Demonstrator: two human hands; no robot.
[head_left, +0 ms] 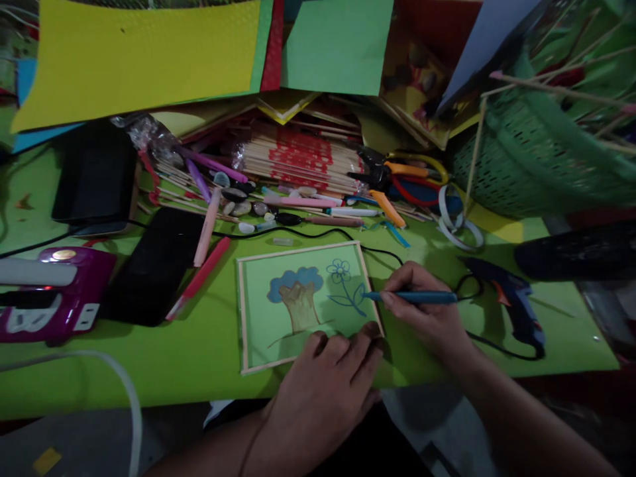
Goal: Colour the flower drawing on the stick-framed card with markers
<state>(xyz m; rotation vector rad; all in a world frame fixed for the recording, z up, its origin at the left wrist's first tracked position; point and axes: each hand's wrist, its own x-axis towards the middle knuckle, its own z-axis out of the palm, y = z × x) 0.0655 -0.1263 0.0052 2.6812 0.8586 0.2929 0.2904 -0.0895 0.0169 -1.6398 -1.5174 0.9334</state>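
Observation:
A blue marker pen (430,297) is gripped in my right hand (430,324), its tip touching the drawing by a leaf of the flower. The green card (258,338) has a thin wooden stick frame and lies flat on the table. On its left half is a drawn tree (298,305) with a brown trunk and blue crown. To the right stands a blue outlined flower (340,270) with stem and leaves. My left hand (332,381) rests palm down across the card's lower right edge, fingers stretched out over the frame, holding nothing.
Behind the card lie several markers (298,201), pebbles, wooden sticks (303,156) and scissors (417,175). A glue gun (511,291) with its cable is at right, below a green basket (541,146). Phones (159,265) and a purple device (94,285) lie left.

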